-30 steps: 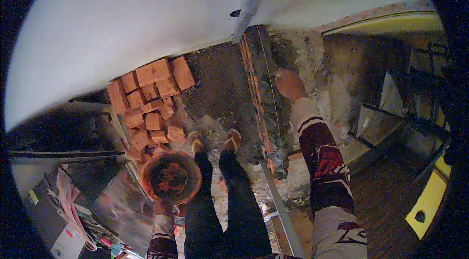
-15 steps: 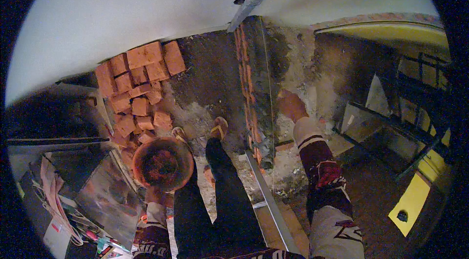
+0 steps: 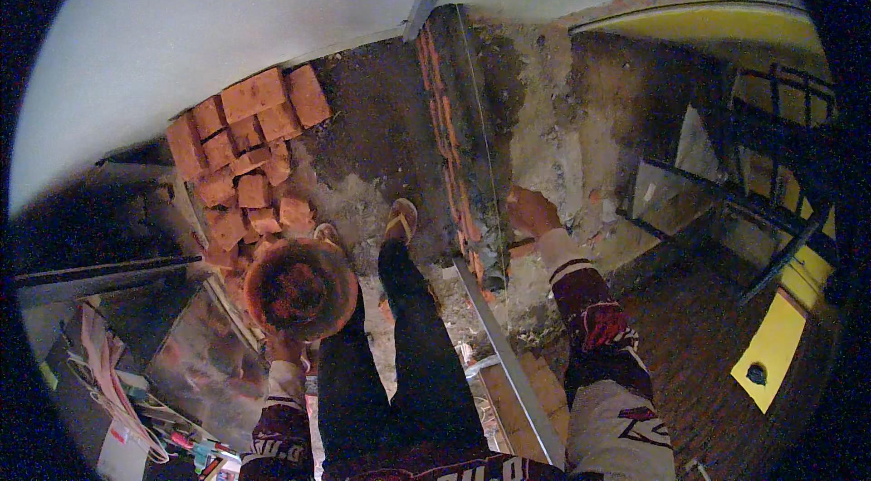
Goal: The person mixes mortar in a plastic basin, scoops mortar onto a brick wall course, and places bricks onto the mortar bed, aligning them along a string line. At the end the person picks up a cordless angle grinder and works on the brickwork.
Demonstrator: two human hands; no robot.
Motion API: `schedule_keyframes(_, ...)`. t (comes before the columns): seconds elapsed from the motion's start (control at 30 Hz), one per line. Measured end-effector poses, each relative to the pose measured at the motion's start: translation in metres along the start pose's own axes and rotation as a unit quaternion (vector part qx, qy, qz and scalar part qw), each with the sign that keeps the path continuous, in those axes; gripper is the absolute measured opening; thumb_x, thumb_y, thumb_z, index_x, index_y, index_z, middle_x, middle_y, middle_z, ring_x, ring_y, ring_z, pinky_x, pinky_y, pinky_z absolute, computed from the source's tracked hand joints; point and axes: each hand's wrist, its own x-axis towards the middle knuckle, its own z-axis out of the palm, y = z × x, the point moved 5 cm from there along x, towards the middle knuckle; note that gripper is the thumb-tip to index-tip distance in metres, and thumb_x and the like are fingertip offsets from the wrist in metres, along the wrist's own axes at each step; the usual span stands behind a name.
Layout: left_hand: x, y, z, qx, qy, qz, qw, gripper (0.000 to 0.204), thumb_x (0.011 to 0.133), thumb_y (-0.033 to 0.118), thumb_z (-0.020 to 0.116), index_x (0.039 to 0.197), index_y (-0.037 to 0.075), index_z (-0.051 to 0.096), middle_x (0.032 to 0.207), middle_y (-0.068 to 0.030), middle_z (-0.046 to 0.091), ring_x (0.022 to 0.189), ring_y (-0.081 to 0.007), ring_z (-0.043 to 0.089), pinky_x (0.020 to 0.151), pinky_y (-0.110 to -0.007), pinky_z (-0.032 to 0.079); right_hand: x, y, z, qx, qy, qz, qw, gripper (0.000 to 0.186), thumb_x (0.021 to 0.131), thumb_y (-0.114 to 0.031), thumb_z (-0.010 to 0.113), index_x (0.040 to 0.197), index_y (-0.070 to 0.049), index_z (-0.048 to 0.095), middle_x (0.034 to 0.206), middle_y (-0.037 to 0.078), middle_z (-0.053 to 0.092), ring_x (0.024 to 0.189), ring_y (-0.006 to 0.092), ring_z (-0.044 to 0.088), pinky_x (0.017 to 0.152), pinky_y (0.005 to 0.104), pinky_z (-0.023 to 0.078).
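Note:
My left hand (image 3: 284, 350) grips the near rim of a round, reddish bowl (image 3: 302, 290), with dark reddish residue inside it. My right hand (image 3: 533, 212) reaches forward, just right of a low brick wall (image 3: 445, 132) topped with dark grey mortar. Its fingers look curled, but whatever they hold, if anything, is hidden by the back of the hand. A thin taut string (image 3: 488, 154) runs along the wall, left of this hand. Below the hand, a reddish brick edge (image 3: 523, 250) shows beside the wall's near end.
A pile of orange bricks (image 3: 252, 136) lies at the left by the white wall (image 3: 227, 9). A long metal bar (image 3: 508, 354) slants beside my right leg. Dark metal frames (image 3: 771, 163) and a yellow panel (image 3: 769, 354) stand at the right. Cables (image 3: 113, 381) lie lower left.
My right hand has drawn back toward me along the wall. The bowl stays in my left hand. The whole view has shifted slightly.

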Motion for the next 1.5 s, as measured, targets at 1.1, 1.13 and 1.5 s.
schedule_keyframes(1.1,0.041,0.014,-0.026,-0.162,-0.088,-0.081,0.979,0.028,0.085,0.013,0.074,0.112,0.009,0.067,0.098,-0.0055,0.067,0.092,-0.0280,0.066,0.074,-0.041,0.059,-0.181,0.100,0.232,0.033,-0.103,0.147,0.983,0.064,0.093,-0.042,0.060,0.151,-0.021,0.044,0.098,0.024,0.072,0.088,0.0461,0.072,0.075,0.0594,0.058)
schedule_keyframes(1.13,0.043,0.017,-0.027,-0.132,-0.106,-0.058,0.984,0.026,0.088,0.014,0.072,0.112,0.009,0.067,0.099,-0.0056,0.067,0.093,-0.0282,0.066,0.074,-0.040,0.060,-0.184,0.100,0.232,0.019,-0.114,0.154,0.981,0.063,0.094,-0.041,0.060,0.151,-0.021,0.044,0.098,0.024,0.072,0.088,0.0464,0.072,0.076,0.0587,0.058)
schedule_keyframes(1.5,0.050,0.035,-0.024,0.083,-0.094,0.045,0.991,0.034,0.089,0.025,0.073,0.119,0.012,0.069,0.103,-0.0099,0.069,0.092,-0.0289,0.068,0.074,-0.039,0.060,-0.219,0.175,0.296,0.233,0.011,0.190,0.954,0.031,0.099,-0.037,0.056,0.120,-0.015,0.061,0.093,0.012,0.070,0.077,0.0329,0.069,0.066,0.0513,0.055)
